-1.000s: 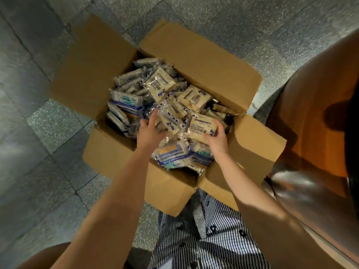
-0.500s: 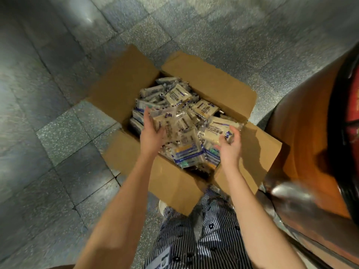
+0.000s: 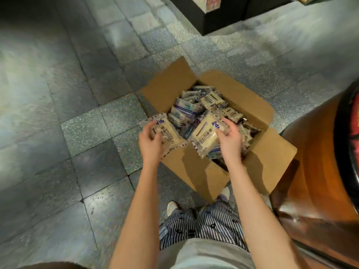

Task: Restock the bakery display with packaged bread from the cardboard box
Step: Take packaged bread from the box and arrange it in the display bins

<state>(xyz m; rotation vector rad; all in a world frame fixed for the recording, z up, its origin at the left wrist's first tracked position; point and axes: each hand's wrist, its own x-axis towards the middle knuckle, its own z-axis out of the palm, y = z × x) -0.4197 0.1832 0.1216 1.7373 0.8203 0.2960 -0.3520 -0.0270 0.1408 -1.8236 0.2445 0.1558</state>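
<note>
Two bread packs (image 3: 205, 133) gripped — left hand (image 3: 150, 141) over box (image 3: 204, 171) edge, right hand (image 3: 230, 140) above box.

Bread packet (image 3: 206, 133) lettering blurred; wooden counter (image 3: 314, 181) cut off right.

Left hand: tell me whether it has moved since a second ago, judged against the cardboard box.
Yes. The left hand, now gripping a bread packet, has pulled back from among the packets inside the cardboard box to its near left corner.

matt cardboard box (image 3: 204, 175), glossy plastic bread packs (image 3: 206, 133) (crinkled), polished stone floor (image 3: 58, 94)
</note>
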